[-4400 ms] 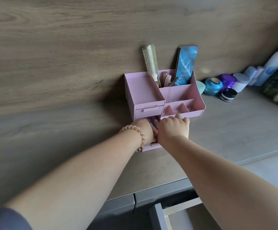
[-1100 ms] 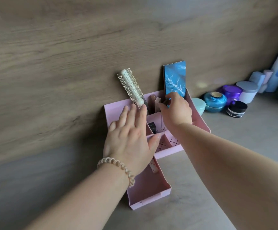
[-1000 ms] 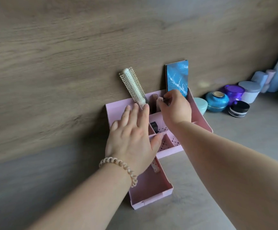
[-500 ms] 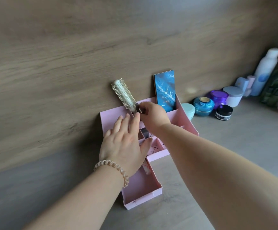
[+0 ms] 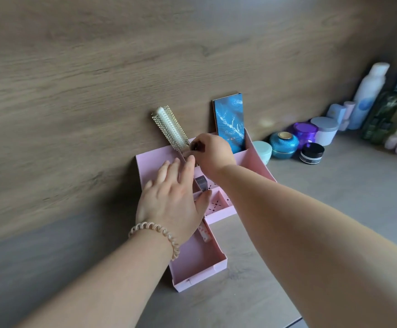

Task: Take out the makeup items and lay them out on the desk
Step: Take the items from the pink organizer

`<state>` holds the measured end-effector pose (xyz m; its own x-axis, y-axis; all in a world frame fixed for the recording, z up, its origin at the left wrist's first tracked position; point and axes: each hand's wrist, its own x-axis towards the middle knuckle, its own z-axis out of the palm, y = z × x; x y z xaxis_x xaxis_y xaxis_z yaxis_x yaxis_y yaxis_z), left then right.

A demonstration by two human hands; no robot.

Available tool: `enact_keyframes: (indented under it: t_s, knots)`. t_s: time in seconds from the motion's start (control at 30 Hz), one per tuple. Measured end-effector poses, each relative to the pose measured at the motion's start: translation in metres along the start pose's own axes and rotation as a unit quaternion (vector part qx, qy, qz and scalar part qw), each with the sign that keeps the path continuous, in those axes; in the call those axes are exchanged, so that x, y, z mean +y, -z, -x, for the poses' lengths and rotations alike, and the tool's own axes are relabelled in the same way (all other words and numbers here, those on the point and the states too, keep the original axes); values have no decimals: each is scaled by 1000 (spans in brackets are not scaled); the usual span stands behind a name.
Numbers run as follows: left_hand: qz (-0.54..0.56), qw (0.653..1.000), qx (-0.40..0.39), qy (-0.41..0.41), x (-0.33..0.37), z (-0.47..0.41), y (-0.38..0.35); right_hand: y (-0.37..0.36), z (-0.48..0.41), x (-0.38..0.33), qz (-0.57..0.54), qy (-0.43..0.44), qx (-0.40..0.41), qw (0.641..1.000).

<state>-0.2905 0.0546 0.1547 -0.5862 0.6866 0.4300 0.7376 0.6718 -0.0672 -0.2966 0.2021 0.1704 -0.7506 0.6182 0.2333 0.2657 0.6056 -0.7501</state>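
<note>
One round white-bristled hairbrush (image 5: pixel 170 127) leans in pink organizer (image 5: pixel 261 162).

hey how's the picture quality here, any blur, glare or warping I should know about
Head view: soft daylight, no harsh glare; slight motion blur on the right hand at the round hairbrush; the bottles far right look smeared; wide-angle warping stretches both forearms and bows the wood wall.

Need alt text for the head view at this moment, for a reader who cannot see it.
A person's right hand pinches a small dark item beside the round hairbrush in a pink organizer against a wood wall, while the left hand lies flat on its top. The organizer's drawer is pulled open; a blue palette stands at the back, jars to the right.
</note>
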Motion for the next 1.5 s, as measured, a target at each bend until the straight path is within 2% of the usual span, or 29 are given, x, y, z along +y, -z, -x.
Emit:
enact_keyframes:
  t_s: [0.13,0.33,0.4,0.57,0.63,0.7,0.77,0.87,1.03,1.13,1.2,1.37,1.5]
  knots:
    - [-1,1000,-3,-2,1,0,2,18,2,-4,-49,15,58,997]
    - [-1,1000,12,-5,2,0,2,69,48,-15,-97,95,152,979]
    - [-7,1000,1,-6,2,0,3,80,71,-7,-141,69,151,976]
    - [-17,1000,-10,-1,8,5,12,92,139,38,-262,-61,115,956]
    - [5,999,-8,-35,31,18,20,103,171,54,-298,-105,118,941]
    - [91,991,-15,-97,66,36,29,116,199,65,-330,-136,123,926]
    - [219,962,-81,-140,114,61,39,132,231,78,-344,-159,126,917]
    - [362,896,-222,-132,175,97,45,161,278,102,-361,-185,151,901]
    - [423,815,-372,-137,264,148,39,221,367,161,-331,-271,230,874]
    - [430,766,-452,-154,316,179,32,251,419,195,-334,-340,291,829]
    - [413,756,-476,-176,349,200,28,267,448,216,-328,-381,321,802]
    - [349,786,-466,-206,398,239,24,284,490,250,-296,-451,342,770]
    - [266,841,-430,-191,409,248,23,282,500,258,-287,-468,301,779]
